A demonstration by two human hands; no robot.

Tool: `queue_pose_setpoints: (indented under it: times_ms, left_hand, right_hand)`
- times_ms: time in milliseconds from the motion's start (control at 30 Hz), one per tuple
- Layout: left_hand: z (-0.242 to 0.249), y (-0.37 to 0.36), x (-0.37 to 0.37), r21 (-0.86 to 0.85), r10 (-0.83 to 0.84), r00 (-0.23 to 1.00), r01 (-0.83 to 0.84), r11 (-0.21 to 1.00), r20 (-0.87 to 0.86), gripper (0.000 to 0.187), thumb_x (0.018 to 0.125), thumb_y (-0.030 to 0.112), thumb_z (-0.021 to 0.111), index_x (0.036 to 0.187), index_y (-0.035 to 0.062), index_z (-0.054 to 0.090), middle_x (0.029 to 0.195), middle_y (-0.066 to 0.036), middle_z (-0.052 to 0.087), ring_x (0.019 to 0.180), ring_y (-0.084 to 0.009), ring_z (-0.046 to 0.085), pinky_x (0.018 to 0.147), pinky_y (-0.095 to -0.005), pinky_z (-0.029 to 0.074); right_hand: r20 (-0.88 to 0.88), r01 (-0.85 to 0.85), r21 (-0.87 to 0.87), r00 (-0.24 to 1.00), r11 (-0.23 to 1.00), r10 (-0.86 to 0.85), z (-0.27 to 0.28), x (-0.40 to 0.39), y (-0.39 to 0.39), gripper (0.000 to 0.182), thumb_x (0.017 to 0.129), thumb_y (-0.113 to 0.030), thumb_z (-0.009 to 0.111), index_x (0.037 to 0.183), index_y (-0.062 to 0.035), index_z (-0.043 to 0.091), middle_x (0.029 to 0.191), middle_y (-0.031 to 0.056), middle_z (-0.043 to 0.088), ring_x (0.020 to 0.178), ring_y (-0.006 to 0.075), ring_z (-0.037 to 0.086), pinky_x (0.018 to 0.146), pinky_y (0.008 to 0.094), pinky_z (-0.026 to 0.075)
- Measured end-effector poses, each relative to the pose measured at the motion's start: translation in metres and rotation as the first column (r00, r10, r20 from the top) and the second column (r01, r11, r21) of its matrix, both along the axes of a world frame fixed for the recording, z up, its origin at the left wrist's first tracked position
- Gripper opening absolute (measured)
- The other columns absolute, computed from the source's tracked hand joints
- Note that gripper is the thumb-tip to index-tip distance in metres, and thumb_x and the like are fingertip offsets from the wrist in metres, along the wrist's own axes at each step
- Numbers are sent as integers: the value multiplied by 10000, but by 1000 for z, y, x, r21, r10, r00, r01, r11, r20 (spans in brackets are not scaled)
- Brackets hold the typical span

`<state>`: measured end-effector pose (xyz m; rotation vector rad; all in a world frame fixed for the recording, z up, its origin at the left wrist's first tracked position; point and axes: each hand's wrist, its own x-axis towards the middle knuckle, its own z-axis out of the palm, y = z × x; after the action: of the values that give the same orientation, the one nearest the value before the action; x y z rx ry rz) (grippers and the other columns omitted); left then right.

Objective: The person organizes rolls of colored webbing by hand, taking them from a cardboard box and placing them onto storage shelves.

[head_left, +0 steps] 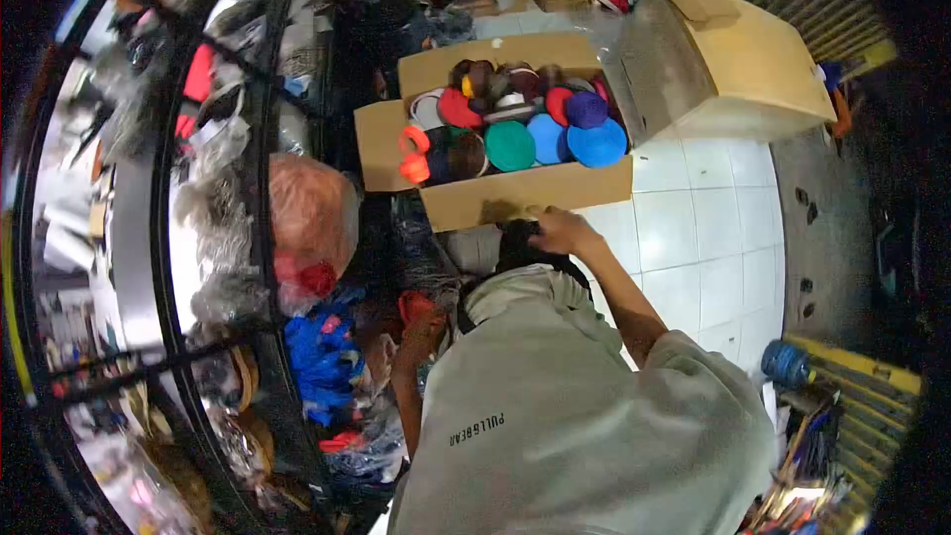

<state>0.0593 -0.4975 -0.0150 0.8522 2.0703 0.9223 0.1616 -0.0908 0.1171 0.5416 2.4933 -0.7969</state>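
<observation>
My left hand (428, 327) is low on the left, its fingers closed around a small red fabric item (414, 304) whose kind I cannot make out. Beside it lie clear plastic wrapping and a blue plastic bundle (322, 352). My right hand (565, 232) hovers over my dark trousers by the near flap of an open cardboard box (525, 196), thumb and fingers apart, with nothing visible in it. Packed inside the box are several caps and hats, among them a green one (510, 146), a blue one (596, 143) and a purple one (586, 110).
A black metal rack (168, 188) with plastic-wrapped goods runs along the left. A large pinkish plastic bag (312, 213) bulges beside it. Another carton (763, 50) stands at the upper right. White floor tiles (693, 228) lie right of the box, and a blue water jug (786, 364) sits lower right.
</observation>
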Motion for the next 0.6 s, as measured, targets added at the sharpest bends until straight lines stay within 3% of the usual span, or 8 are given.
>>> queue_pose_setpoints:
  times_ms: [167,200,233,300,333,400,500,600]
  left_hand:
    - [-36,39,-30,-187,-73,957,129,974,282,297,879,158,583,1158,56,587,1087,-180,640,1023,-311,617,876,-427,482]
    - [-32,49,-34,-201,-56,961,113,973,270,300,884,159,580,1165,55,583,1088,-179,639,1019,-308,617,874,-422,481]
    - [-26,58,-37,-209,-28,970,80,975,242,303,888,160,577,1172,55,580,1088,-177,639,1016,-306,617,871,-418,481]
    - [-11,74,-40,-215,35,985,3,977,172,309,897,161,571,1187,54,573,1089,-173,637,1009,-302,616,867,-410,481]
    - [-4,81,-40,-216,68,988,-36,976,142,312,902,162,568,1194,53,569,1089,-171,637,1005,-300,616,864,-406,481]
    - [11,95,-36,-215,130,987,-106,971,98,318,911,164,562,1209,52,562,1090,-167,635,998,-295,616,859,-398,480]
    - [34,115,-18,-200,182,982,-168,965,56,327,925,166,553,1231,51,552,1092,-161,633,988,-288,615,852,-386,479]
    - [51,135,4,-161,169,985,-165,973,12,336,938,169,544,1253,50,541,1093,-156,631,977,-282,615,845,-374,479]
  right_hand:
    - [-101,494,46,867,868,-488,-52,60,83,637,816,-419,661,1319,-67,489,1227,265,576,1128,417,564,944,452,466]
    - [-288,564,-2,791,826,-541,-119,72,108,632,810,-402,683,1278,-13,510,1184,275,595,1116,420,576,921,447,476]
    - [-284,633,-100,721,767,-632,-162,78,134,639,830,-386,687,1294,5,487,1124,241,632,1068,385,610,887,407,490]
    - [-264,885,-110,412,452,-872,-224,79,168,607,836,-394,699,1249,12,516,1043,189,648,1002,298,631,817,386,514]
    - [-250,884,-111,417,454,-874,-236,73,187,607,836,-394,699,1249,12,516,1043,189,648,1002,298,631,817,386,514]
    - [74,850,-500,-150,-166,-986,-248,63,219,595,819,-420,723,1191,8,543,1000,150,636,960,221,623,748,392,531]
    - [203,663,-686,-222,-300,-954,-225,34,243,509,806,-352,752,1130,-4,569,989,138,631,923,196,629,699,402,540]
    - [-79,690,-707,-294,-154,-953,-246,-11,246,410,803,-192,749,1134,-12,588,1049,126,636,880,210,638,768,382,534]
